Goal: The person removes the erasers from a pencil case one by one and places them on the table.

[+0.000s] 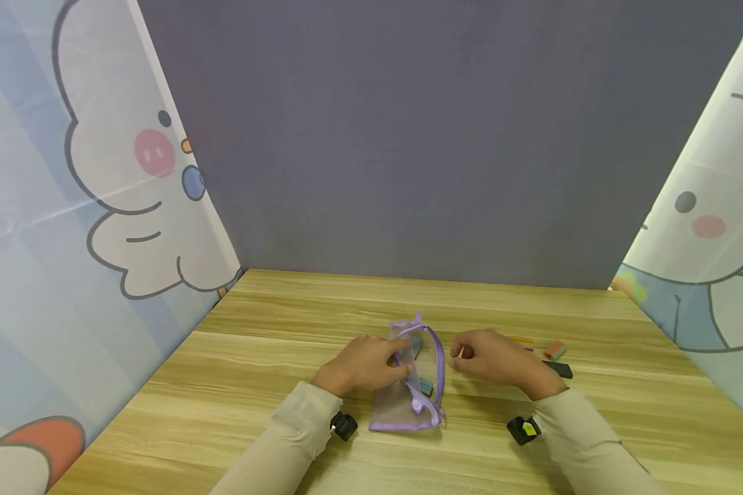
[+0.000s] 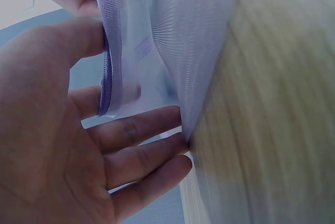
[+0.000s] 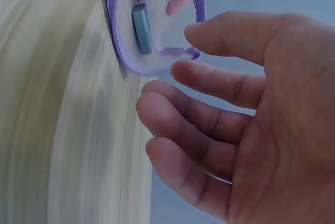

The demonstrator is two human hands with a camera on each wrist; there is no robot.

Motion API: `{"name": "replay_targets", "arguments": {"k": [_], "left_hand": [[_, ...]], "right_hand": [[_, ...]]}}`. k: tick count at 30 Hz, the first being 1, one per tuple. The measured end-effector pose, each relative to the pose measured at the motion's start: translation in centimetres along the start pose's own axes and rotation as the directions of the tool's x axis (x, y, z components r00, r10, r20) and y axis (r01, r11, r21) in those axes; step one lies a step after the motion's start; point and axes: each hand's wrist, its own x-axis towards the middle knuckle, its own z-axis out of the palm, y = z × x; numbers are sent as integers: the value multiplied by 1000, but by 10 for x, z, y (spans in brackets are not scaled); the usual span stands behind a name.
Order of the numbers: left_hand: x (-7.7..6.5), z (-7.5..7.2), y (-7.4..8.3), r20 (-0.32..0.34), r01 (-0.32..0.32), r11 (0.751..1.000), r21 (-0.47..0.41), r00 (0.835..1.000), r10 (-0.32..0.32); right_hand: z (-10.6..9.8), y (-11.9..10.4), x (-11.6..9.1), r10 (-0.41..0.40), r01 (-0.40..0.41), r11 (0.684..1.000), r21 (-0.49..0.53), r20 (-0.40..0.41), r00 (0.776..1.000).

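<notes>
A see-through mesh pencil pouch [image 1: 391, 411] with purple trim lies on the table, its zipped mouth spread toward the right. My left hand [image 1: 362, 364] holds the pouch's near-left side, and in the left wrist view its thumb and index finger pinch the purple zipper edge [image 2: 109, 72]. Inside the pouch sit a small blue block [image 1: 426, 387] and a darker grey-blue piece [image 1: 415, 345]; the right wrist view shows a grey-blue block [image 3: 142, 29] through the mouth. Just right of the opening hovers my right hand [image 1: 489, 357], fingers loosely bent, with nothing between thumb and fingertips.
Beyond the right hand lie an orange and grey eraser [image 1: 554, 350], a black flat bar [image 1: 558, 369] and a thin yellow stick [image 1: 520, 339], partly hidden by the hand. A dark grey panel [image 1: 402, 151] stands along the back edge of the wooden table [image 1: 254, 385].
</notes>
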Motion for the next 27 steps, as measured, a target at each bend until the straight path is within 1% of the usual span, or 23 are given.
{"name": "replay_targets", "arguments": {"k": [7, 10, 15, 19, 27], "left_hand": [[0, 0, 0, 11, 3, 1000, -8, 1000, -2], [1, 0, 0, 15, -2, 1000, -9, 1000, 2], [-1, 1, -2, 21, 11, 1000, -7, 1000, -11], [-3, 1, -4, 19, 21, 1000, -16, 1000, -20], [0, -1, -4, 13, -9, 1000, -10, 1000, 10]], "right_hand": [[6, -11, 7, -13, 14, 999, -49, 5, 1000], [8, -15, 10, -15, 16, 999, -40, 15, 1000], [13, -19, 16, -72, 72, 997, -4, 42, 997], [16, -22, 18, -101, 102, 995, -16, 50, 994], [20, -25, 18, -56, 59, 998, -34, 72, 996]]}}
